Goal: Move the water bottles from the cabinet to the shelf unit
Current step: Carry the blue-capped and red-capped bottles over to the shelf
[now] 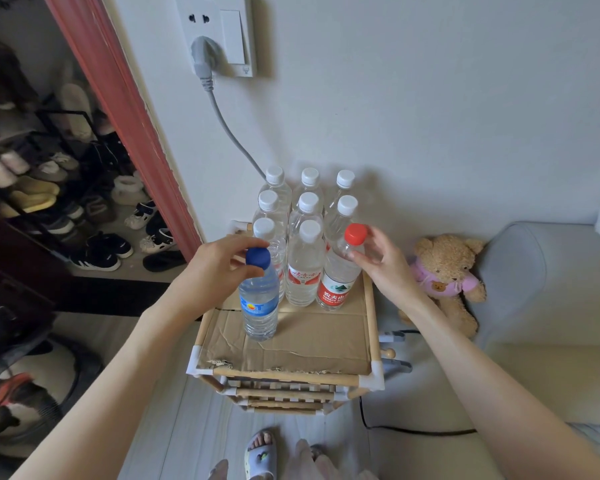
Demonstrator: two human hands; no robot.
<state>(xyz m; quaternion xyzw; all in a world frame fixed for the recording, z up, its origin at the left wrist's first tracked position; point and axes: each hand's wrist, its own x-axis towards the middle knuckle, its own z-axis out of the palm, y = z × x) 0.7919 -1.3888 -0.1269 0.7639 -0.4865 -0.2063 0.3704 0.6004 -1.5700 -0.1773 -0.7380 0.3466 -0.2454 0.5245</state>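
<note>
A wooden shelf unit (370, 306) with a cardboard sheet on its top stands against the wall. Several white-capped water bottles (305, 271) stand in rows at its back. My left hand (219, 263) grips the neck of a blue-capped bottle (259, 306) that stands on the cardboard at the front left. My right hand (381, 265) holds the neck of a red-capped bottle (338, 278), which stands at the right end of the front row.
A teddy bear (444, 275) leans on a grey sofa (520, 271) right of the shelf. A grey plug and cable (222, 123) hang on the wall behind the bottles. A shoe rack (49, 188) fills the doorway at left. My slippered foot (261, 452) is below.
</note>
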